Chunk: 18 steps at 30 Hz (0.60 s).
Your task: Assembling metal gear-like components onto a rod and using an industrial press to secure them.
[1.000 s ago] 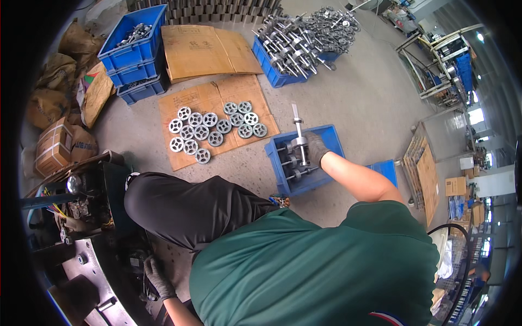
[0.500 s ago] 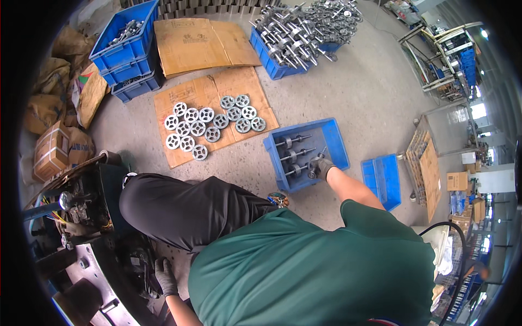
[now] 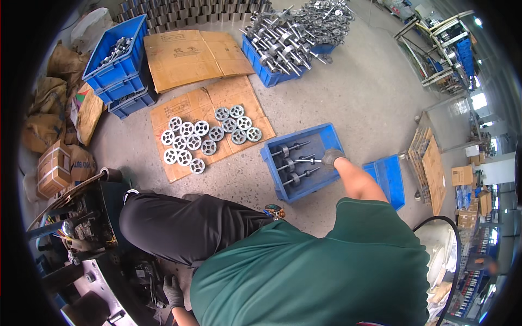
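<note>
My right hand, in a grey glove, is closed round the right end of a metal shaft inside a blue plastic bin. The shaft points left, toward other shafts with thick round hubs lying in the bin's left part. The gloved fingers hide the shaft's held end. My left hand, also gloved, hangs low at the left with its fingers stretched out and nothing visible in them. It is beside a dark machine and a black object at its foot.
Spoked metal wheels lie on flat cardboard. Beyond are stacked blue bins at left and a blue bin heaped with shafts. A second blue tray lies right of my forearm. Wooden pallets lean farther right.
My right hand has moved slightly up and right in the bin, and the shaft in it now lies pointing left. My left hand has dropped lower. The whole view has shifted slightly.
</note>
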Each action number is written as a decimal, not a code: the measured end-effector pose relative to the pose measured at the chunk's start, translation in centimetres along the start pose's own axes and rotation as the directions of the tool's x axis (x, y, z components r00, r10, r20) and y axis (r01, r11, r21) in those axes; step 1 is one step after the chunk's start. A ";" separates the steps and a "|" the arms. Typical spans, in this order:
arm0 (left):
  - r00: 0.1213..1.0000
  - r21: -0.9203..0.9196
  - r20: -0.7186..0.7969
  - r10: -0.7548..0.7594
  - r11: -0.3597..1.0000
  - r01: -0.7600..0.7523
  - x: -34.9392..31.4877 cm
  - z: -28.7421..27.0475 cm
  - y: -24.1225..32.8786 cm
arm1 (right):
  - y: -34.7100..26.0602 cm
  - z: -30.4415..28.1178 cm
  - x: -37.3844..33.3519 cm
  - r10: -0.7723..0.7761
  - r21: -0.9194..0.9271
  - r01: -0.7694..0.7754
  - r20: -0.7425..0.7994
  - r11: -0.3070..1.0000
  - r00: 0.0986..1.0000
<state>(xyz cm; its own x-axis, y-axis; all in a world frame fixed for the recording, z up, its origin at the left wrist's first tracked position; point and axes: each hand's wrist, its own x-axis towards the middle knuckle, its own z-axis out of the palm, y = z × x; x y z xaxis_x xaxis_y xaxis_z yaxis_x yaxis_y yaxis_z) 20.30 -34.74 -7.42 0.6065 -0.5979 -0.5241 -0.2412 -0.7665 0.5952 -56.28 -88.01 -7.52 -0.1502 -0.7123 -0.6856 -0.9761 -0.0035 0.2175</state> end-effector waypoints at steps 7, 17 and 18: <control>0.998 0.124 0.058 0.031 0.992 -0.038 -1.1 0.0 1.8 | 1.6 -1.1 0.4 -0.206 -0.116 0.211 0.051 0.971 0.977; 0.999 0.088 -0.037 -0.010 0.996 0.013 -2.8 0.0 1.8 | 2.2 -4.3 2.1 0.059 0.077 -0.035 -0.322 0.996 0.945; 0.999 0.098 -0.041 0.014 0.995 -0.010 -2.6 0.2 1.5 | 2.7 -4.9 2.6 0.058 0.076 -0.035 -0.328 0.996 0.943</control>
<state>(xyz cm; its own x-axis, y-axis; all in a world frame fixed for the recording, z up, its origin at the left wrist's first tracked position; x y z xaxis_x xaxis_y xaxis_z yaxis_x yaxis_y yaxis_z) 18.18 -34.43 -5.30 0.6333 -0.5988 -0.4903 -0.3203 -0.7795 0.5384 -58.53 -93.30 -5.29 -0.1468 -0.9022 -0.4056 -0.9793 0.0748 0.1880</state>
